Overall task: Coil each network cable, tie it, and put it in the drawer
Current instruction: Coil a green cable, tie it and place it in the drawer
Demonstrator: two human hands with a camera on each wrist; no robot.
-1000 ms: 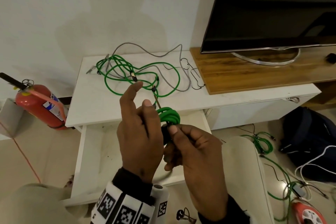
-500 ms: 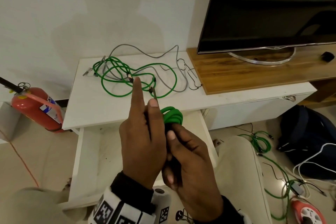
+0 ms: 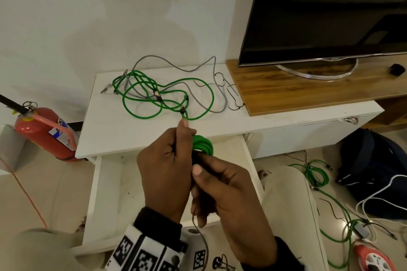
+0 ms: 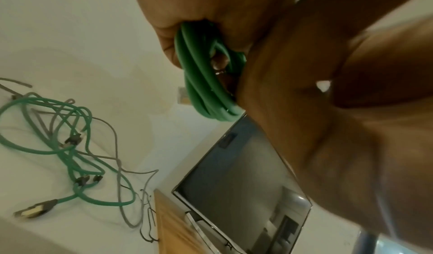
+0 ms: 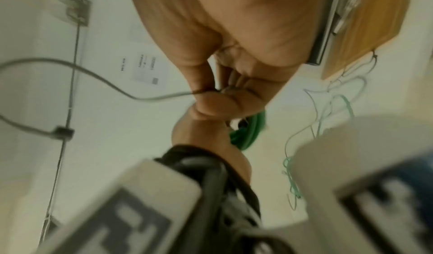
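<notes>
Above the open white drawer both hands hold a small coiled green cable. My left hand has its fingers curled round the coil, thumb and forefinger tips pressed together at the top. My right hand grips the coil's lower part, which it hides, and pinches a thin tie wire; the wire's end dangles below the hands. On the cabinet top lie a loose green cable and a grey cable, tangled together.
Thin black ties lie beside the wooden board that carries the TV. A red fire extinguisher leans at the left. More green cable, a dark bag and an orange reel are on the floor at the right.
My left forefinger, raised a second ago, has curled down onto the coil. Both hands have closed in tighter around the green coil.
</notes>
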